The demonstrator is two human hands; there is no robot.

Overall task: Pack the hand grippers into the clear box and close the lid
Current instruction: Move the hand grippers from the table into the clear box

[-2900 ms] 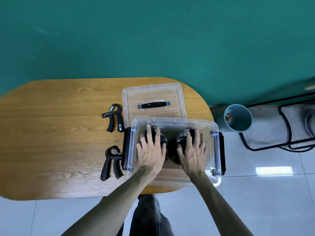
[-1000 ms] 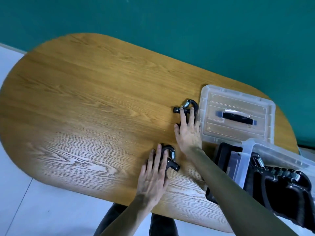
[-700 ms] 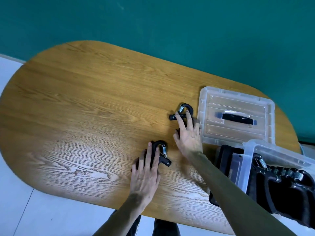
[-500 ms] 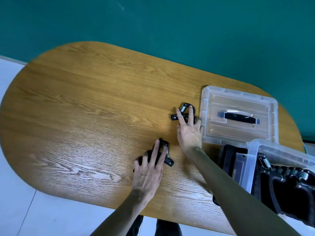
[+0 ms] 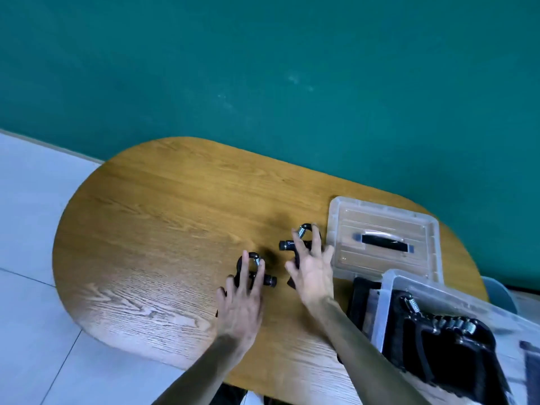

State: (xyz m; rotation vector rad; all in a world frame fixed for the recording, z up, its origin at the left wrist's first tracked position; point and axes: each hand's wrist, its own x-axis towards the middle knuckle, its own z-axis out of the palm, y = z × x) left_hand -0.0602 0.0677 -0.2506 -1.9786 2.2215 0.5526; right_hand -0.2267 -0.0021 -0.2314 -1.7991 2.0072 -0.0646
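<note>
On the table two grippers are not yet packed. The left hand grasps one gripper, the right hand grasps the other gripper. The box at the right already holds several. The lid lies beside it, so closing remains.

No text, label, brand, number or sign can be read; the hand gripper just beside the lid bears a faint pale mark on its adjustment knob, too blurred to make out; the lid itself shows no lettering.
</note>
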